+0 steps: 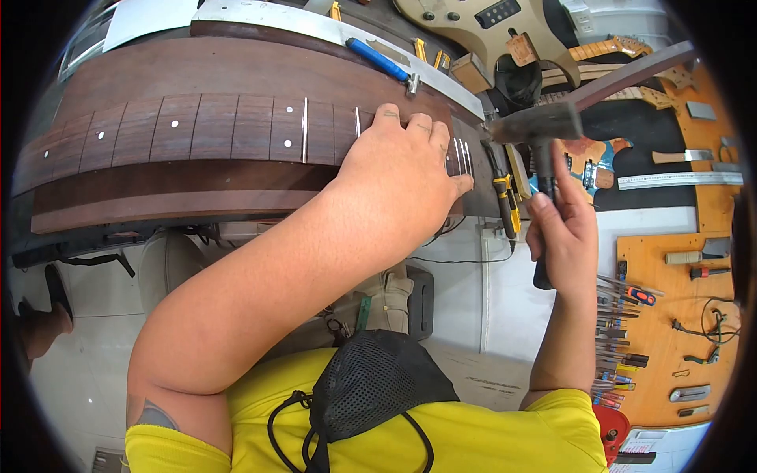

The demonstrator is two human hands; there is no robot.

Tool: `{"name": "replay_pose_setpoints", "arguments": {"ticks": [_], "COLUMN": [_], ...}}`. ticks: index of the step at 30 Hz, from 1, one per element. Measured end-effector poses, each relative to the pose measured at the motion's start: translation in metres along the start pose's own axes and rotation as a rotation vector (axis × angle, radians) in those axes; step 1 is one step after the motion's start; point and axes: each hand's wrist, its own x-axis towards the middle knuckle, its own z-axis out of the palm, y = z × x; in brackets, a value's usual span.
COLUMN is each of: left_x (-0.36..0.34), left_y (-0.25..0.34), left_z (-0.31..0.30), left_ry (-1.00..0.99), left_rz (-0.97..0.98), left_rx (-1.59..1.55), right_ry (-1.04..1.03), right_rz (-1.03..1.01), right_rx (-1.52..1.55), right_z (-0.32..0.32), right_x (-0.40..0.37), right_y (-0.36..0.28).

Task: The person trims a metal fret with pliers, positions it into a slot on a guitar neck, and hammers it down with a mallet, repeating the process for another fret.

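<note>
My left hand (398, 169) lies palm down on a dark wooden guitar fretboard (213, 130), fingers apart and thumb pointing right. Whether its fingertips press on anything small is hidden. White dot inlays and thin slots run along the board. Bright metal frets (305, 130) cross it left of my hand, and several more (461, 155) sit at its right end. My right hand (568, 236) is closed round the black handle of a hammer (536, 124), raised to the right of the board. The hammer head is apart from the frets.
Behind the fretboard lie a blue-handled tool (377, 59) and a long metal straightedge (315, 27). A yellow-and-black tool (505, 193) is at the bench's right end. Guitar bodies (493, 31) are at the back. Hand tools line an orange board (670, 296) at right.
</note>
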Motion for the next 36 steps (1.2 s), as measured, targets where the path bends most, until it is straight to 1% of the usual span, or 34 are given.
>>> {"name": "replay_pose_setpoints", "arguments": {"ticks": [1, 2, 4, 5, 8, 9, 10, 12, 13, 14, 16, 17, 19, 20, 22, 23, 24, 25, 26, 28, 30, 33, 34, 36], "left_x": [0.000, 0.000, 0.000, 0.000, 0.001, 0.001, 0.000, -0.001, 0.000, 0.000, 0.001, 0.000, 0.001, 0.004, 0.013, 0.017, 0.021, 0.023, 0.022, 0.018, 0.017, 0.018, 0.019, 0.019], "left_y": [0.000, 0.000, 0.000, 0.001, 0.000, 0.000, 0.001, 0.000, 0.000, 0.000, 0.000, -0.001, -0.004, -0.004, -0.004, -0.002, 0.000, 0.001, 0.001, 0.001, 0.002, 0.002, 0.001, 0.000], "left_z": [-0.001, 0.000, 0.000, 0.000, 0.000, -0.001, 0.000, 0.003, 0.003, 0.002, -0.001, 0.001, 0.002, -0.002, -0.011, -0.008, -0.002, 0.001, 0.005, 0.010, 0.012, 0.008, 0.007, 0.007], "left_ry": [-0.010, -0.011, -0.009, -0.007, 0.002, -0.002, -0.008, -0.002, 0.008, 0.010, -0.019, -0.017, 0.131, 0.131, -0.113, -0.113, -0.085, -0.057, -0.056, 0.041, 0.038, 0.019, -0.002, -0.003], "left_rz": [-0.003, -0.002, 0.002, 0.006, 0.003, 0.002, -0.001, 0.003, 0.011, 0.014, 0.012, 0.016, 0.021, 0.026, -0.108, -0.108, -0.106, -0.103, -0.103, -0.099, -0.097, -0.110, -0.111, -0.110], "left_rx": [-0.001, 0.000, 0.020, 0.023, 0.021, 0.017, 0.012, 0.018, 0.030, 0.035, 0.001, 0.005, 0.020, 0.021, -0.038, -0.039, 0.027, 0.092, 0.090, 0.104, 0.124, 0.138, 0.123, 0.121], "right_ry": [0.017, 0.019, -0.016, -0.155, -0.144, -0.071, -0.077, 0.109, 0.014, 0.018, -0.152, -0.147, -0.109, -0.105, -0.054, -0.086, -0.088, -0.073, -0.058, -0.044, -0.033, -0.168, -0.170, -0.063], "right_rz": [-0.028, -0.027, 0.045, 0.140, 0.095, 0.049, 0.051, -0.057, -0.046, -0.050, 0.117, 0.115, 0.041, 0.042, 0.069, 0.116, 0.114, 0.089, 0.066, 0.032, 0.003, 0.070, 0.065, 0.054], "right_rx": [0.075, 0.077, -0.026, -0.017, -0.026, -0.040, -0.043, 0.027, -0.052, -0.050, -0.097, -0.095, -0.040, -0.038, 0.012, 0.023, 0.021, 0.009, -0.003, -0.012, -0.021, -0.166, -0.165, -0.021], "right_z": [-0.002, 0.002, 0.014, 0.014, -0.003, -0.003, 0.001, 0.013, 0.013, 0.011, 0.005, 0.003, 0.000, -0.001, -0.003, -0.010, -0.009, -0.009, -0.009, -0.002, -0.001, -0.002, -0.004, -0.010], "right_x": [0.001, 0.000, -0.006, -0.008, -0.007, -0.008, -0.009, -0.012, -0.013, -0.012, -0.012, -0.011, -0.011, -0.012, -0.012, -0.010, -0.010, -0.011, -0.011, -0.013, -0.017, -0.017, -0.017, -0.021], "right_y": [0.006, 0.010, 0.010, 0.007, 0.011, 0.011, 0.013, 0.020, 0.022, 0.018, 0.010, 0.010, 0.011, 0.012, 0.015, 0.019, 0.017, 0.013, 0.011, 0.015, 0.018, 0.017, 0.018, 0.021]}}
